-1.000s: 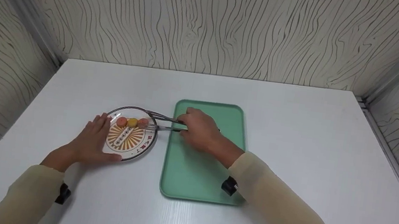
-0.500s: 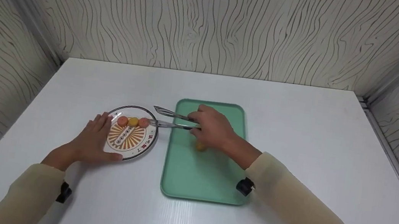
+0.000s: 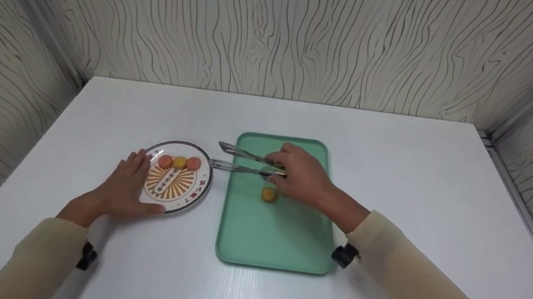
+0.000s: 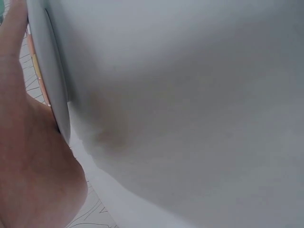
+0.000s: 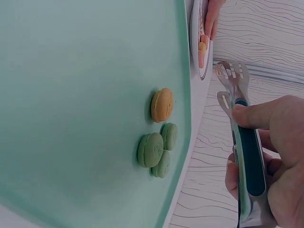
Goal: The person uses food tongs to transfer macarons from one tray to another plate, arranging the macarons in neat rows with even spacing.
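Note:
My left hand (image 3: 122, 189) rests along the left side of a white patterned plate (image 3: 176, 206), fingers straight on its rim and thumb at the near edge. On the plate stand a pink macaron (image 3: 165, 161), a yellow macaron (image 3: 179, 162) and another pink macaron (image 3: 193, 163) in a row. My right hand (image 3: 302, 175) holds metal tongs (image 3: 238, 168) over a green tray. The tongs' arms are spread, with nothing between them, tips pointing at the plate. An orange-yellow macaron (image 3: 269, 194) lies just below this hand. Three green macarons (image 5: 152, 150) show beside it in the right wrist view.
The green tray (image 3: 259, 241) lies on a white table (image 3: 395, 187), right of the plate with a narrow gap between. Wood-patterned panels (image 3: 287, 34) enclose the table at the back and sides.
My right hand has drawn the tongs rightward, off the right-hand pink macaron and past the plate's rim. The orange-yellow macaron on the tray has come into sight. My left hand stays put.

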